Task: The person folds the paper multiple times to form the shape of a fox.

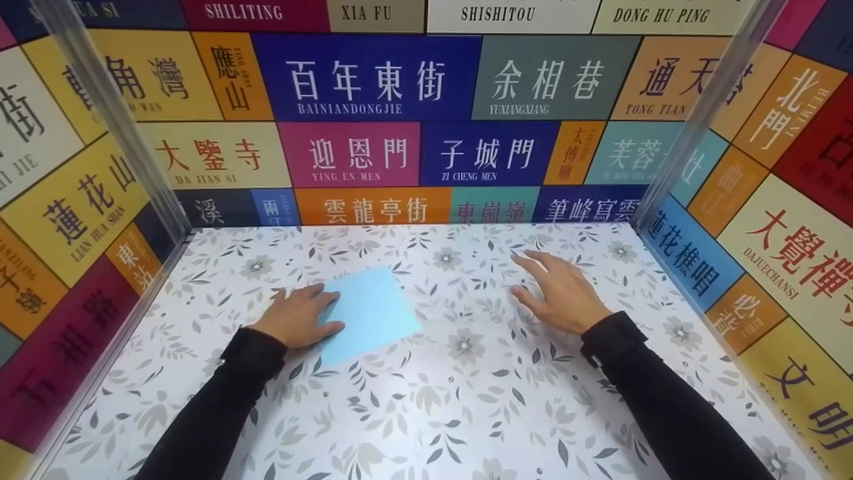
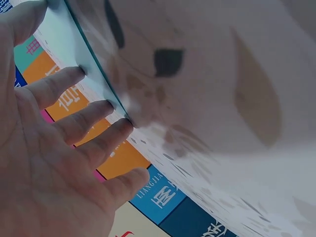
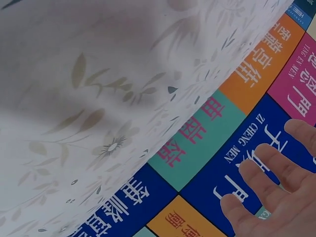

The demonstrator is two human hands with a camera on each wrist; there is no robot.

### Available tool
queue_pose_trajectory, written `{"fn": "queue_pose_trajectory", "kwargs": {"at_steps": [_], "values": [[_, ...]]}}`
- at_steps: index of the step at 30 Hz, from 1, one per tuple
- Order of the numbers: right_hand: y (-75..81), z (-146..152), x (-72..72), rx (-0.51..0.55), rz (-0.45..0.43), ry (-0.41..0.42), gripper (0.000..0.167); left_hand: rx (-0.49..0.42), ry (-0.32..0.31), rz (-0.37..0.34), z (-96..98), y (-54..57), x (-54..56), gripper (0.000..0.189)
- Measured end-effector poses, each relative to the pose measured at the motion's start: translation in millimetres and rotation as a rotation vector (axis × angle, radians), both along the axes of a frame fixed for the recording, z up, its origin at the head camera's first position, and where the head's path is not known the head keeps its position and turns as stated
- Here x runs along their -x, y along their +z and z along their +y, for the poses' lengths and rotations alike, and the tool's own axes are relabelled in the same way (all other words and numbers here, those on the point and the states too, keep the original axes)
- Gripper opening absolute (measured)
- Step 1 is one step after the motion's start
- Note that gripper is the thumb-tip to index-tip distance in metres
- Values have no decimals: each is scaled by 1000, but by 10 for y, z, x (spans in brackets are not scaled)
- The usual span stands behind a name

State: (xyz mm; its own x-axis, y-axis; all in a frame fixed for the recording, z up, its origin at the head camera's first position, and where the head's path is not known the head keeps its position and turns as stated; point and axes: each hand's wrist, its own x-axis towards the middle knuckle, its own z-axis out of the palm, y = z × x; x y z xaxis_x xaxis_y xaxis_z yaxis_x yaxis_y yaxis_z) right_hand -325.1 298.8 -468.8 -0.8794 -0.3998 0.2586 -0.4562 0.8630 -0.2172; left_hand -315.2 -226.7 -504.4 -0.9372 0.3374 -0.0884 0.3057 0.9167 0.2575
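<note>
A light blue square of paper (image 1: 373,313) lies flat and slightly turned on the flower-patterned table. My left hand (image 1: 298,316) rests at its left edge, thumb and fingertips on the paper, fingers spread. In the left wrist view the fingertips (image 2: 121,126) touch along the paper's edge (image 2: 98,64). To the right of the paper, apart from it, my right hand (image 1: 558,293) hovers over the table with its fingers extended and nothing held. The right wrist view has only the fingers (image 3: 264,177) of that hand, at its lower right.
The white table surface (image 1: 466,413) has a grey leaf and flower print. Panels with coloured blocks and Chinese lettering (image 1: 366,80) stand upright at the back, left and right. Clear strips (image 1: 693,133) run up the two back corners.
</note>
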Motion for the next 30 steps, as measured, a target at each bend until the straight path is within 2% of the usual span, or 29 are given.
{"fn": "queue_pose_trajectory", "kwargs": {"at_steps": [7,19,30], "values": [[-11,-90,9,43,46,21,65,-6,10,-1,111,-19,33,75],[32,-311,11,71,35,48,65,-24,14,21,256,-75,64,75],[-60,-429,14,108,50,69,62,-21,11,19,466,-77,89,75]]}}
